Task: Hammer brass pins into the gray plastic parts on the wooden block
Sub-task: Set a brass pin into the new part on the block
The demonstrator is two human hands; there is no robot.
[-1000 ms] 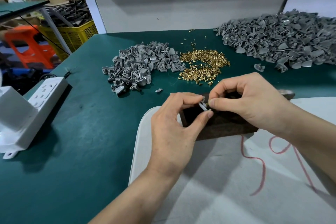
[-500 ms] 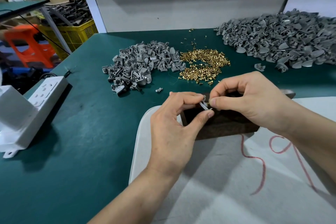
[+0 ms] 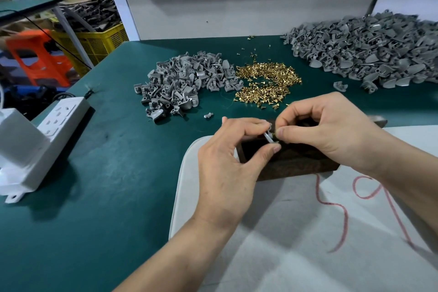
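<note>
A white power strip (image 3: 59, 121) lies at the table's 9 o'clock edge. At 11 o'clock from the hands sits a small pile of gray parts (image 3: 180, 80).

The left hand (image 3: 227, 168) pinches one gray plastic part (image 3: 269, 138) between thumb and forefinger, its other fingers curled. It holds the part just above the 10 o'clock corner of the wooden block (image 3: 296, 166). The part looks light, stiff and smooth, so it is likely to twist or skate out of a loose hold. A grip across its flat sides should leave the pin hole clear.

At 12 o'clock lies the heap of brass pins (image 3: 265, 83). They are tiny, hard and apt to roll, so each is best taken by the shank just under the head.

The right hand (image 3: 331, 135) pinches thumb to forefinger at the part, touching it from 3 o'clock. A brassy speck shows at the fingertips, probably a pin, though it is too small to be sure. The block rests on a white board (image 3: 284, 232); it looks dense and steady enough to serve as an anvil.

The large pile of gray parts (image 3: 379, 54) fills 2 o'clock. No hammer is in view.

Against a second ago, little differs. Both pinches are the same, the two hands sit a shade further toward 3 o'clock, and the piles are unmoved.
</note>
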